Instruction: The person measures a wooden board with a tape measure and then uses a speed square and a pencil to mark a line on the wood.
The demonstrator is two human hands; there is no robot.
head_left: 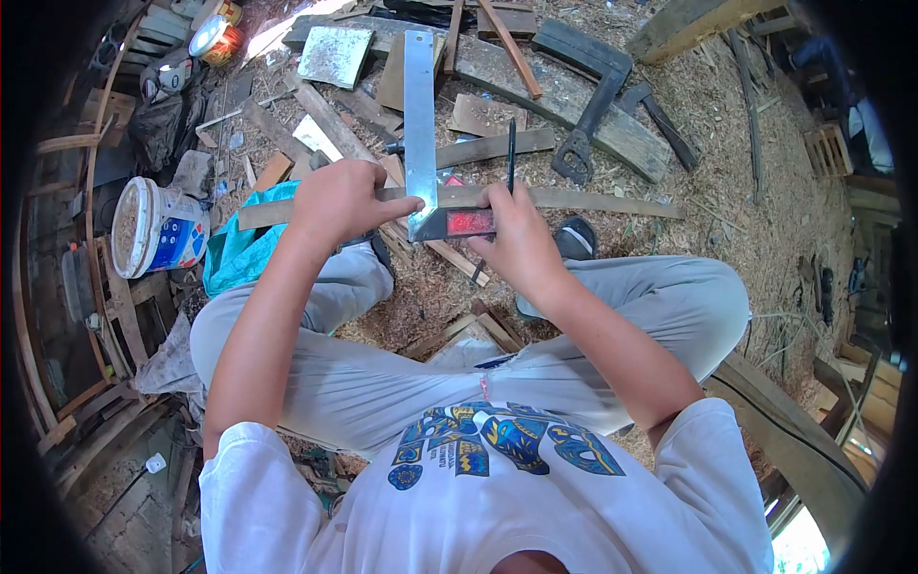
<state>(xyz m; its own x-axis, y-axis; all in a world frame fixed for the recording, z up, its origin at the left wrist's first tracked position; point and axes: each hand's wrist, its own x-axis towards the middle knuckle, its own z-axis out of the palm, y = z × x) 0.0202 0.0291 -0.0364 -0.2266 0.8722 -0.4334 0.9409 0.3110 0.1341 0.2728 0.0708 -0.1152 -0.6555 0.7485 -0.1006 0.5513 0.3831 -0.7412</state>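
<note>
A metal try square (419, 124) with a red-and-black stock lies across a long thin wood strip (612, 199), its blade pointing away from me. My left hand (346, 199) is closed around the strip, its thumb pressing near the square's corner. The fingers of my right hand (521, 234) grip the red stock (469, 222) against the strip. A dark pencil (512, 153) stands up from between those same fingers. Part of the strip is hidden behind both hands.
Beyond my hands lie a thick plank (478, 72), a dark tool with a saw-like handle (577, 153), a hammer (660, 124) and wood offcuts (486, 115). At left are a white bucket (143, 230) and teal cloth (234, 251). Wood shavings cover the ground.
</note>
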